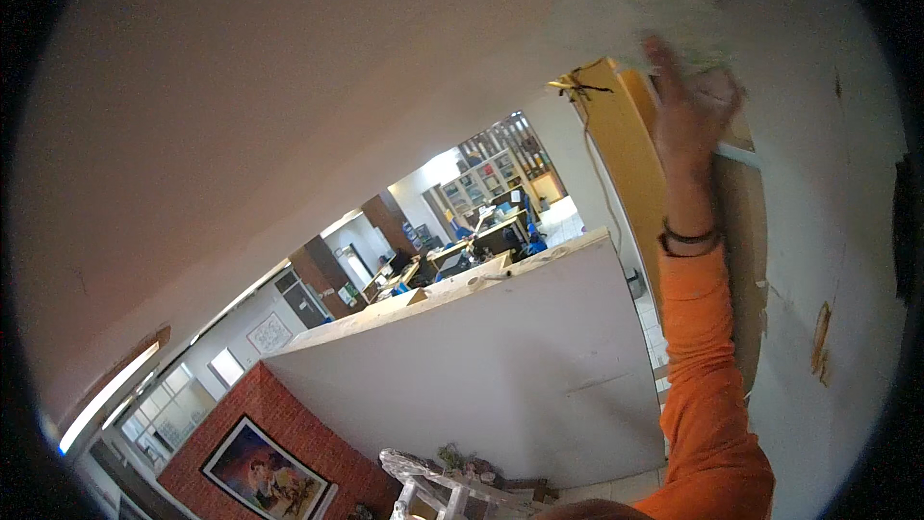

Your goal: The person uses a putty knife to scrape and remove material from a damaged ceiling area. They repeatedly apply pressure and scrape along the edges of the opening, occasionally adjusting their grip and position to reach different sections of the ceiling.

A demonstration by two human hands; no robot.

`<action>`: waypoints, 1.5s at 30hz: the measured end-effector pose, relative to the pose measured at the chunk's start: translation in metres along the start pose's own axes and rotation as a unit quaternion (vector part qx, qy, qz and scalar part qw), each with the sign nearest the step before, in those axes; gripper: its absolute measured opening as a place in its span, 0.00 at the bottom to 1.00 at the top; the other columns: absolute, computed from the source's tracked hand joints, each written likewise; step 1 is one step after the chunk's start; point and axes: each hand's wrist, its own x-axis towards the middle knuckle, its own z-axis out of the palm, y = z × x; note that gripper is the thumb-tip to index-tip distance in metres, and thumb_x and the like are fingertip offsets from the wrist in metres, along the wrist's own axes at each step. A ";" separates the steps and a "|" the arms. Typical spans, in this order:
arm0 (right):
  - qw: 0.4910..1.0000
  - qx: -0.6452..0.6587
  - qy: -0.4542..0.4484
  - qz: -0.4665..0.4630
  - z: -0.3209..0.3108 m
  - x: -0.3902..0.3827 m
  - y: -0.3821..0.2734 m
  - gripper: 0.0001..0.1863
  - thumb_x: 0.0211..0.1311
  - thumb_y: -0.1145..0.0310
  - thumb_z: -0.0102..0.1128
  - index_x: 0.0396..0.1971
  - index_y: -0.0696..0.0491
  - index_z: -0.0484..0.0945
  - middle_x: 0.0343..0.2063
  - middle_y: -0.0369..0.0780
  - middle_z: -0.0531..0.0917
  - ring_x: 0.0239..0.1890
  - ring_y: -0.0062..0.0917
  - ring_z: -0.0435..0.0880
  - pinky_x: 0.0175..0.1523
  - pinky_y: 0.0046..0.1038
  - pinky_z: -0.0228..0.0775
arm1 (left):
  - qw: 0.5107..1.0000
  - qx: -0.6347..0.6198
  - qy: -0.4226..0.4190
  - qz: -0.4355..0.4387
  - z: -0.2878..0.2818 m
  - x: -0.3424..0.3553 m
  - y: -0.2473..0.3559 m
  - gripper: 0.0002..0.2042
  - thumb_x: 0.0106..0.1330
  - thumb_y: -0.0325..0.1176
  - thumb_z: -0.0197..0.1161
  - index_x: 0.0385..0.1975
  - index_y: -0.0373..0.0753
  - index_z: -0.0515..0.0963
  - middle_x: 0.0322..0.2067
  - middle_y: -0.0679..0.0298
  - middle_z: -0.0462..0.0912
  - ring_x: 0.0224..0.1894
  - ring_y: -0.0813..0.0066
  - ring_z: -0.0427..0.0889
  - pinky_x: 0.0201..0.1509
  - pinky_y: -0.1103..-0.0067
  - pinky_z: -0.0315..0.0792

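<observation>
My right hand (688, 120), in an orange sleeve with a dark wristband, is raised at the upper right. Its index finger points upward onto a blurred pale greenish patch or sheet (630, 10) at the ceiling-wall corner; I cannot make out which. Its other fingers are smeared, so whether they grip anything is unclear. Just left of the hand stands a yellow wooden panel (621, 154) with dark cords (582, 87) at its top. The white wall (818, 212) is right beside the hand. My left hand is not in view.
A low partition with a wooden top (462, 366) crosses the middle below me, with office desks and shelves (481, 188) beyond. An aluminium ladder (414, 481) stands at the bottom. A brick-patterned wall with a framed picture (265, 462) is lower left. The ceiling (269, 87) hangs close overhead.
</observation>
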 end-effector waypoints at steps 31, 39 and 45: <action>0.961 0.059 -0.166 -0.215 0.134 -0.161 -0.033 0.28 0.42 0.74 0.73 0.50 0.48 0.82 0.45 0.43 0.87 0.43 0.36 0.89 0.44 0.32 0.85 | 1.000 0.001 0.012 -0.018 -0.014 -0.009 -0.019 0.26 0.74 0.52 0.53 0.38 0.32 0.86 0.10 0.75 0.59 0.11 0.84 0.57 0.16 0.82 0.50; 0.980 0.011 -0.084 -0.178 0.060 -0.056 -0.029 0.07 0.58 0.76 0.71 0.37 0.58 0.86 0.36 0.39 0.89 0.39 0.22 0.88 0.45 0.26 0.80 | 1.000 0.010 0.008 -0.009 -0.005 -0.007 -0.005 0.26 0.74 0.53 0.53 0.38 0.32 0.86 0.10 0.75 0.59 0.11 0.84 0.57 0.16 0.82 0.50; 0.994 -0.045 -0.014 -0.101 -0.011 0.033 -0.005 0.11 0.55 0.70 0.76 0.36 0.57 0.85 0.33 0.35 0.88 0.33 0.18 0.84 0.42 0.24 0.76 | 1.000 0.014 0.001 -0.002 0.002 -0.006 0.005 0.26 0.74 0.53 0.53 0.38 0.32 0.86 0.10 0.75 0.59 0.11 0.84 0.57 0.16 0.82 0.51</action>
